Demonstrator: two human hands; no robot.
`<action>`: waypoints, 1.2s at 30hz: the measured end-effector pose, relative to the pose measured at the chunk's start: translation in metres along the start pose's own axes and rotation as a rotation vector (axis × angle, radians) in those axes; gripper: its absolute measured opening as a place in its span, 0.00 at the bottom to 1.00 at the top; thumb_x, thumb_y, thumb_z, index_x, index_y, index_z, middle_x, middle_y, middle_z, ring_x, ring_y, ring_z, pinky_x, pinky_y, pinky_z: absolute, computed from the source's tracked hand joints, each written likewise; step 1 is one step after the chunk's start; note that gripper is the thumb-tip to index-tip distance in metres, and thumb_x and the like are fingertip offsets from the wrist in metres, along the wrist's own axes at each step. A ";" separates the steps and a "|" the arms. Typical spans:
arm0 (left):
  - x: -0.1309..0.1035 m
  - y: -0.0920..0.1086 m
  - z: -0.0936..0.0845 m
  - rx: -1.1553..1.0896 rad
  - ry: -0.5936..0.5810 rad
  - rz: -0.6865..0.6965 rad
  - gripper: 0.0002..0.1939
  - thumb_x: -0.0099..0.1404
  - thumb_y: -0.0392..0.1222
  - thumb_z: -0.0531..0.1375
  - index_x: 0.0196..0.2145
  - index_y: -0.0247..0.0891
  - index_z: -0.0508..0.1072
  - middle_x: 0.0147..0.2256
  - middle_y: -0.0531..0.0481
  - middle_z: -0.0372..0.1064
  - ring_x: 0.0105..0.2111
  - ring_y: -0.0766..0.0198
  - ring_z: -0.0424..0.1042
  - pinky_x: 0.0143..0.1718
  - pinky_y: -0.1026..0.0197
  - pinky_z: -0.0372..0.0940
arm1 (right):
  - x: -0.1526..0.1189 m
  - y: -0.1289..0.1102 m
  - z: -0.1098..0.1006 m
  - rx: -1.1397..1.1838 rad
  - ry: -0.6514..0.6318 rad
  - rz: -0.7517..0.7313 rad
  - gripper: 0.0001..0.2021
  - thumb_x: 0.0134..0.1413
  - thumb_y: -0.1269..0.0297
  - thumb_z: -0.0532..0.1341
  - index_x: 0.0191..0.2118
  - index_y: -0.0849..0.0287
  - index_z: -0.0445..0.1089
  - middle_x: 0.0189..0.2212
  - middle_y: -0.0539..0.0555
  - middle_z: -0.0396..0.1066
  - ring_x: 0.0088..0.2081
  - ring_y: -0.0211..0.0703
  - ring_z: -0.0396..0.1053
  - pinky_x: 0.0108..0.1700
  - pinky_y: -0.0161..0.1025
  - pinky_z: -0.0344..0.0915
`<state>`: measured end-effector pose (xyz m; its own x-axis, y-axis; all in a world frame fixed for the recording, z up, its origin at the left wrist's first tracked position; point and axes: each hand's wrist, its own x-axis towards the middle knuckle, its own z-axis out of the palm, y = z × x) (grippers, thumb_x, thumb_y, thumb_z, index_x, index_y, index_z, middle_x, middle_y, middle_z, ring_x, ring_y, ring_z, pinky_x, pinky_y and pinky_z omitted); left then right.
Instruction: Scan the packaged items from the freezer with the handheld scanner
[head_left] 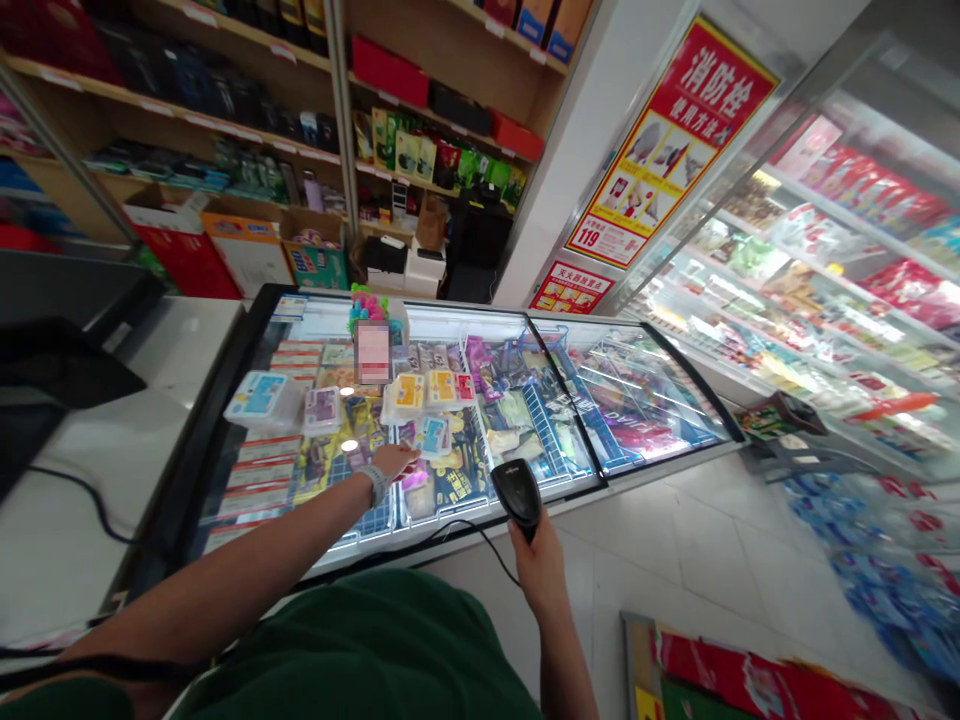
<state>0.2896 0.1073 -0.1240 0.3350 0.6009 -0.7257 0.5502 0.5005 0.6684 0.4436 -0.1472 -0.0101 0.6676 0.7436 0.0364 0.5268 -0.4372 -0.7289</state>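
My right hand (pixel 538 565) is wrapped round the handle of a black barcode scanner (pixel 517 492), whose head points forward over the freezer's near edge. My left hand (pixel 394 462), with a watch on its wrist, is closed at the near left corner of a clear plastic box with a light-blue label (pixel 433 437). Just beyond it are clear boxes with yellow labels (pixel 409 392), one also showing a red label (pixel 450 387). Further left lie a box with a purple label (pixel 322 410) and a stack of blue-labelled boxes (pixel 262 397). All are on the freezer's glass lid.
The chest freezer (pixel 480 310) holds bagged goods under its glass. A card stand (pixel 373 352) and a colourful ornament stand at its back. The scanner's cable (pixel 491 545) loops along the front edge. A white counter (pixel 157 380) lies left; a red-packaged stack (pixel 720 670) is low right.
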 end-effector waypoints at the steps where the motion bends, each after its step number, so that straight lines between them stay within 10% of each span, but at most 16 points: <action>1: -0.004 -0.002 -0.004 -0.004 0.000 0.007 0.19 0.67 0.48 0.58 0.52 0.36 0.68 0.49 0.44 0.69 0.44 0.59 0.71 0.44 0.51 0.70 | 0.001 -0.003 0.000 0.005 -0.014 -0.014 0.18 0.57 0.60 0.57 0.50 0.63 0.67 0.42 0.61 0.74 0.44 0.52 0.72 0.45 0.45 0.68; 13: -0.057 -0.025 -0.058 -0.070 0.058 0.253 0.18 0.53 0.56 0.66 0.29 0.36 0.74 0.25 0.54 0.72 0.28 0.63 0.72 0.32 0.61 0.66 | 0.014 -0.031 0.010 -0.027 -0.201 -0.119 0.15 0.55 0.63 0.57 0.48 0.61 0.66 0.40 0.59 0.73 0.43 0.50 0.72 0.44 0.44 0.67; 36: -0.086 -0.013 -0.102 0.043 0.203 0.585 0.20 0.50 0.58 0.63 0.30 0.37 0.76 0.25 0.52 0.73 0.27 0.62 0.69 0.31 0.61 0.61 | 0.015 -0.083 0.023 -0.098 -0.407 -0.278 0.12 0.56 0.69 0.54 0.47 0.60 0.64 0.42 0.59 0.68 0.46 0.52 0.67 0.48 0.48 0.64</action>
<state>0.1759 0.1133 -0.0536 0.4404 0.8768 -0.1932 0.3512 0.0298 0.9358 0.3978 -0.0882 0.0348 0.2460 0.9672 -0.0632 0.7160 -0.2253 -0.6608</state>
